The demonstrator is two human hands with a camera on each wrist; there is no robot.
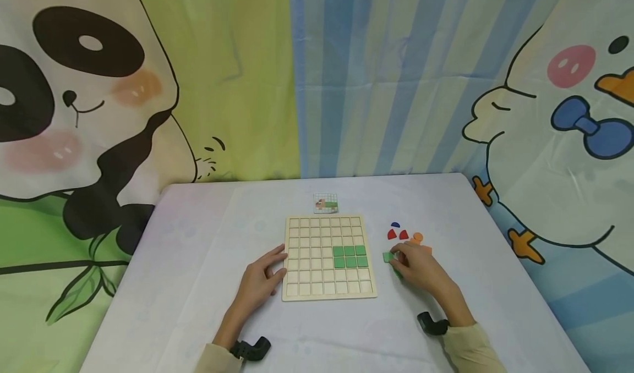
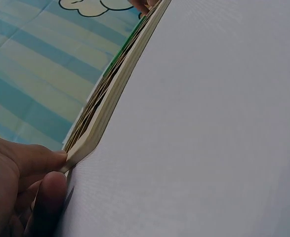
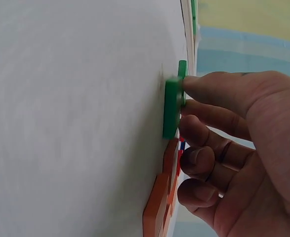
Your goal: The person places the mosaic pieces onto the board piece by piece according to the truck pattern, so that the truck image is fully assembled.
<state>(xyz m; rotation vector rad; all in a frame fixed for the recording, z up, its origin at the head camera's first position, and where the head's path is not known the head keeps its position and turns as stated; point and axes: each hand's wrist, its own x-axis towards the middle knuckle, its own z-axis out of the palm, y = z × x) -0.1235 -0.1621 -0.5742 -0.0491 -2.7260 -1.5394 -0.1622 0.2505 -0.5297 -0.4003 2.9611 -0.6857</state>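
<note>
The left hand (image 1: 261, 274) rests against the left edge of a pale wooden grid board (image 1: 309, 299); its fingertips and thumb touch the rim. In the left wrist view, a fingertip (image 2: 56, 160) meets the board's corner. Several green square tiles (image 1: 350, 256) fill cells at the board's right side. To the right of the board, the right hand (image 1: 418, 263) pinches a green tile (image 1: 387, 257) at its side with thumb and index finger, low over the table. Beneath the thumb lies another green tile (image 3: 171, 109), partly hidden in the head view. The other right fingers are curled.
A small picture card (image 1: 326, 203) lies behind the board. Beyond the right hand are a blue half-round piece (image 1: 395, 224), red pieces (image 1: 392, 234) and orange pieces (image 3: 157, 207), some partly covered by the hand. Printed curtains hang behind the white-covered table (image 1: 198, 224).
</note>
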